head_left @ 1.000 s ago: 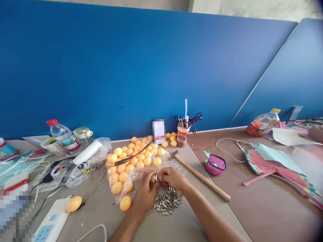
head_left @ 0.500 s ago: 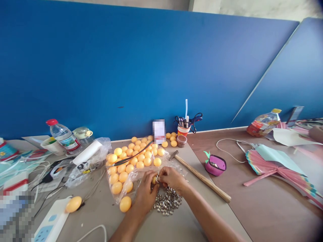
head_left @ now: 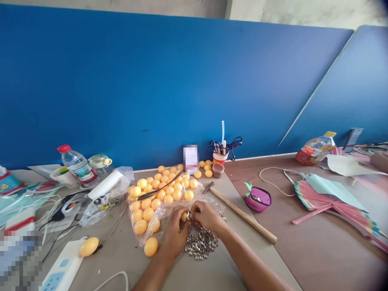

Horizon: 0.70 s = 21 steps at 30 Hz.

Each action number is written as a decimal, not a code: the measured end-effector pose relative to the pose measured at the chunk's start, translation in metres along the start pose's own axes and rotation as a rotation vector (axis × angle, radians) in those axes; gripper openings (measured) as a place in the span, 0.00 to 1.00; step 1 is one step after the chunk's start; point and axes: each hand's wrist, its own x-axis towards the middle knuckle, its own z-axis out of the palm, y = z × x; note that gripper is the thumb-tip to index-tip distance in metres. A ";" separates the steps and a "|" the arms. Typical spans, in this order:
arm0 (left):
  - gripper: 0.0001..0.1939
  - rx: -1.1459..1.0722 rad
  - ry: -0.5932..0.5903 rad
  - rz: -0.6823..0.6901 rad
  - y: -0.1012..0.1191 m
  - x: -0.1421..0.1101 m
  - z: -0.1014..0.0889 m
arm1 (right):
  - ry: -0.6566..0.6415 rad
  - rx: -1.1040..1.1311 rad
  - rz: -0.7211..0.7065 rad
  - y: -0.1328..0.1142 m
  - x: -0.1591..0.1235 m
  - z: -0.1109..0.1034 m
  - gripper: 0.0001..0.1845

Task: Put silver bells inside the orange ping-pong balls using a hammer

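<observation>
An orange ball [head_left: 184, 217], like a table tennis ball, is gripped in my left hand [head_left: 175, 232], its fingers curled round it. Silvery metal pieces show on the side of that ball facing my right hand [head_left: 204, 217]. My right fingers are pinched together against this side, and what lies between them is too small to make out for certain. Just below both hands lies a pile of small shiny metal beads or studs [head_left: 200, 244]. To the left, many orange balls [head_left: 148, 213] rest in and on a clear plastic bag [head_left: 142, 238].
A hammer [head_left: 242, 212] with a wooden handle lies right of my hands. Beyond it stands a small purple pouch [head_left: 258, 199]. A cup of tools [head_left: 220, 157] is at the back. On the left are a power strip [head_left: 65, 262], cables and a water bottle [head_left: 78, 165].
My hands stay in nearly the same place, with the ball still in the left one. The fingers have shifted only slightly, and the camera view has moved a little.
</observation>
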 end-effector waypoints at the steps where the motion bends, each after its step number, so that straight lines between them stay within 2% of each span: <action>1: 0.18 -0.024 0.008 -0.014 -0.002 0.000 0.000 | -0.017 0.054 -0.020 -0.001 0.000 -0.002 0.05; 4: 0.18 -0.125 0.043 -0.085 -0.008 -0.001 0.002 | -0.041 0.236 -0.111 -0.006 -0.001 -0.014 0.06; 6: 0.20 -0.200 0.057 -0.148 -0.010 -0.001 0.003 | 0.034 0.220 -0.176 -0.010 -0.001 -0.028 0.07; 8: 0.22 -0.258 0.052 -0.194 -0.009 -0.001 0.003 | 0.224 0.009 -0.219 -0.010 0.001 -0.045 0.05; 10: 0.24 -0.267 0.049 -0.205 -0.006 -0.001 0.001 | 0.438 -0.300 -0.213 -0.005 0.005 -0.062 0.02; 12: 0.24 -0.231 0.064 -0.200 -0.003 0.000 -0.003 | 0.581 -0.601 -0.146 0.002 0.009 -0.076 0.05; 13: 0.23 -0.212 0.077 -0.198 -0.002 0.000 -0.005 | 0.610 -0.725 -0.088 0.006 0.011 -0.081 0.08; 16: 0.22 -0.214 0.102 -0.194 -0.002 0.003 -0.009 | 0.569 -0.976 0.057 0.014 0.014 -0.088 0.13; 21: 0.21 -0.312 0.089 -0.206 -0.015 0.004 -0.009 | 0.459 -1.098 0.094 0.018 0.016 -0.085 0.12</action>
